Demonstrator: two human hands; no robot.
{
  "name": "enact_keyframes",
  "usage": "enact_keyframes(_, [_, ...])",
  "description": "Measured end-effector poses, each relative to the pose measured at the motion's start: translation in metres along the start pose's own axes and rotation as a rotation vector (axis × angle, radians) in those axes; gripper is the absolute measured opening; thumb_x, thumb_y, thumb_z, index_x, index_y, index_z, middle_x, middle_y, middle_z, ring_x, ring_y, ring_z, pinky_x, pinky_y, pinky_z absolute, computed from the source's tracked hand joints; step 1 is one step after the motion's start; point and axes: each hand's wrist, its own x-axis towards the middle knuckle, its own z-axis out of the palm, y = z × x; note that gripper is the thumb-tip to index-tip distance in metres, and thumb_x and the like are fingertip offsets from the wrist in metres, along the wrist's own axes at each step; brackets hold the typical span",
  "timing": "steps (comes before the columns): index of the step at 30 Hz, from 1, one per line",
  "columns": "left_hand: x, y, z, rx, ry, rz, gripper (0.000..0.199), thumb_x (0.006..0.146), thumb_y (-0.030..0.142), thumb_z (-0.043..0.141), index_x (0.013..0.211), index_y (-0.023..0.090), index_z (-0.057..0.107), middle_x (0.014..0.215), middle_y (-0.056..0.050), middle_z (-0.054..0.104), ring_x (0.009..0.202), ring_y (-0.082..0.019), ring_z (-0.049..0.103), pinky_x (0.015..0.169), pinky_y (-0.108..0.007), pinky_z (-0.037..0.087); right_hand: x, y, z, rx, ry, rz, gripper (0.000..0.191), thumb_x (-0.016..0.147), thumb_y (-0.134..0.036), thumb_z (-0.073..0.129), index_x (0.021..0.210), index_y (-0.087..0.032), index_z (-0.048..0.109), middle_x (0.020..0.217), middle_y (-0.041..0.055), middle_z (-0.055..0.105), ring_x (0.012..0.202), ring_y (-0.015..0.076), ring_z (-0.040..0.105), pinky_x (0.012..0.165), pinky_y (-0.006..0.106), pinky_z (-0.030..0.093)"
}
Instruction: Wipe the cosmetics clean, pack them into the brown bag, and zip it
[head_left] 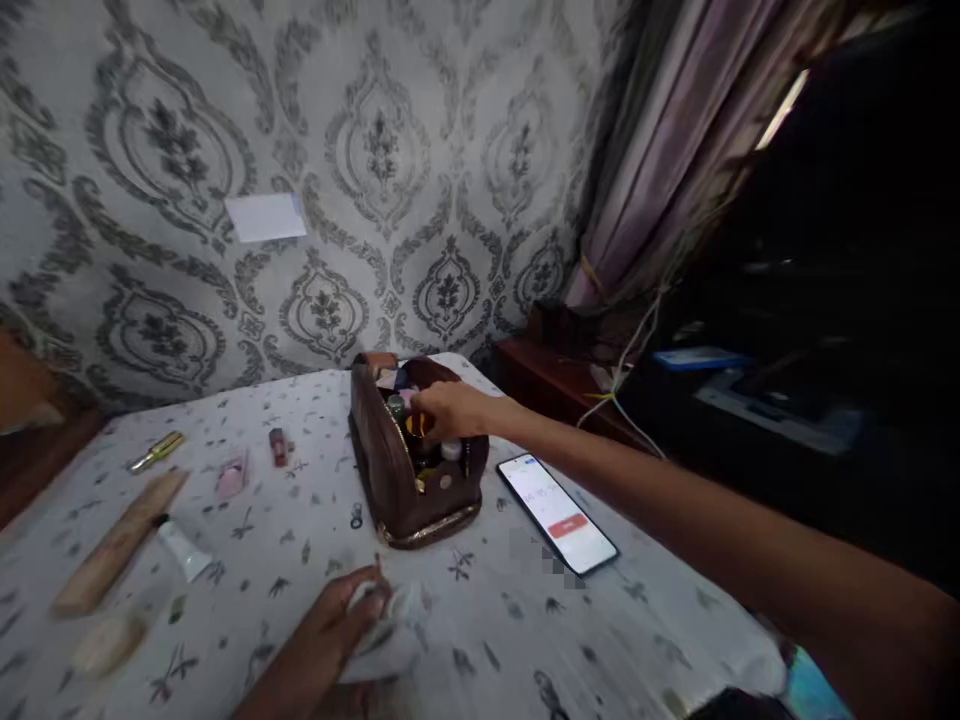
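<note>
A dark brown toiletry bag (pixel 390 480) stands unzipped on the bed, packed with small items, among them a green-capped bottle (pixel 396 404), a yellow item (pixel 415 428) and a white-capped jar (pixel 451 450). My right hand (pixel 454 408) reaches into its opening with curled fingers; the fingertips and whatever they grip are hidden. Nearer to me, my left hand (pixel 349 615) is closed around a whitish, partly see-through round item (pixel 386 610) low over the sheet. Motion blur keeps its kind unclear.
On the patterned sheet (pixel 300 560) lie a yellow-handled screwdriver (pixel 157 452), a wooden board (pixel 124 545), a white tube (pixel 182 548), a round beige item (pixel 111 643), a pink item (pixel 232 473) and a small red bottle (pixel 279 447). A phone (pixel 559 515) lies right of the bag. Cables (pixel 630 360) hang beyond.
</note>
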Motion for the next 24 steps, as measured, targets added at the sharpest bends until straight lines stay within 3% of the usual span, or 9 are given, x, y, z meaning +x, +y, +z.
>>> enact_keyframes(3, [0.002,-0.004,0.002,0.019,-0.064,0.034,0.078,0.059,0.082,0.067,0.107,0.020,0.062,0.093,-0.003,0.066,0.083,-0.021,0.063,0.074,-0.031,0.051,-0.004,0.005,0.000,0.044,0.073,-0.042,0.043,0.074,-0.032,0.079,0.112,-0.015,0.067,0.101,0.0101,0.073,0.094,0.0253,0.067,0.067,0.025,0.041])
enact_keyframes(6, [-0.001,0.002,0.002,0.097,-0.153,0.097,0.065,0.074,0.078,0.055,0.103,0.020,0.060,0.064,0.004,0.052,0.053,-0.013,0.049,0.053,-0.025,0.043,-0.016,0.004,0.003,0.127,0.258,-0.072,0.029,0.080,-0.024,0.073,0.106,-0.013,0.068,0.099,0.0092,0.071,0.092,0.0220,0.066,0.075,0.025,0.044])
enact_keyframes(8, [-0.005,0.012,-0.002,0.193,-0.134,0.226,0.056,0.081,0.073,0.051,0.097,0.020,0.060,0.062,0.005,0.047,0.052,-0.012,0.045,0.051,-0.024,0.039,-0.029,-0.002,0.008,0.211,0.438,-0.089,0.018,0.087,-0.019,0.064,0.104,-0.012,0.067,0.100,0.0102,0.070,0.093,0.0216,0.065,0.081,0.028,0.046])
enact_keyframes(12, [-0.012,0.030,-0.019,0.523,0.068,0.492,0.038,0.095,0.051,0.039,0.096,0.019,0.060,0.069,0.002,0.055,0.065,-0.015,0.051,0.065,-0.027,0.044,-0.055,-0.036,0.035,0.465,0.742,-0.282,0.016,0.096,-0.021,0.053,0.100,-0.017,0.067,0.098,0.0085,0.071,0.091,0.0189,0.066,0.082,0.029,0.049])
enact_keyframes(15, [-0.015,0.026,-0.032,0.824,0.245,0.626,0.033,0.100,0.037,0.035,0.114,0.019,0.059,0.093,-0.006,0.067,0.089,-0.022,0.060,0.085,-0.036,0.048,-0.066,-0.075,0.066,0.556,0.682,-0.500,0.019,0.099,-0.021,0.049,0.096,-0.017,0.068,0.086,0.0062,0.071,0.080,0.0160,0.065,0.073,0.026,0.049])
enact_keyframes(18, [-0.019,0.007,-0.038,1.088,0.228,0.729,0.038,0.096,0.038,0.049,0.129,0.020,0.053,0.124,-0.011,0.062,0.118,-0.028,0.054,0.098,-0.044,0.046,-0.062,-0.112,0.098,0.635,0.565,-0.608,0.023,0.100,-0.022,0.047,0.094,-0.016,0.069,0.083,0.0068,0.071,0.075,0.0162,0.065,0.069,0.026,0.049])
enact_keyframes(21, [-0.020,-0.014,-0.042,1.276,0.225,0.790,0.043,0.091,0.036,0.061,0.130,0.020,0.051,0.137,-0.014,0.055,0.130,-0.033,0.046,0.104,-0.051,0.042,-0.048,-0.139,0.120,0.791,0.450,-0.500,0.020,0.096,-0.019,0.050,0.096,-0.017,0.070,0.092,0.0077,0.074,0.084,0.0181,0.067,0.076,0.028,0.050])
enact_keyframes(24, [-0.015,-0.021,-0.052,1.339,0.247,0.803,0.028,0.093,0.016,0.053,0.121,0.019,0.054,0.127,-0.012,0.059,0.121,-0.028,0.052,0.100,-0.046,0.046,-0.026,-0.156,0.130,1.021,0.407,-0.315,0.017,0.089,-0.020,0.054,0.094,-0.018,0.071,0.091,0.0065,0.074,0.083,0.0184,0.067,0.077,0.030,0.051])
